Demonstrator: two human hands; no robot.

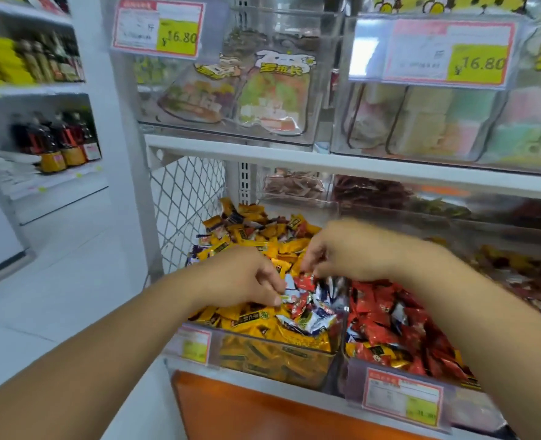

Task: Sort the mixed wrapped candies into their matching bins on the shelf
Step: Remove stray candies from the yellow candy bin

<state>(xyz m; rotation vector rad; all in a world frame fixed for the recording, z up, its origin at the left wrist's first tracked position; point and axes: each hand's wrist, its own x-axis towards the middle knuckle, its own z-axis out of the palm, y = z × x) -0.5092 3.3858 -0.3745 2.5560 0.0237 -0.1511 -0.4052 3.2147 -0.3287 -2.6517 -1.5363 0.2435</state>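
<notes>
From the head view, I am reaching both hands into the clear yellow-candy bin (275, 363) on the lower shelf, which is heaped with yellow wrapped candies. My left hand (247, 277) is curling down at the pile's near right part, thumb and forefinger closing narrowly on a pale candy (287, 296); motion blur is softening the contact. My right hand (342, 252) is hovering just beside it with bunched fingertips pinching a red candy (307, 277) by its top edge. Under both hands a cluster of stray candies (313, 312), red and blue-white, is lying among the yellow ones against the divider. Just right of it, the red-candy bin (389, 331) is holding mostly red wrappers with a few strays. A price tag (402, 398) is hanging on its front, and bagged sweets (272, 93) are sitting in clear bins above.
</notes>
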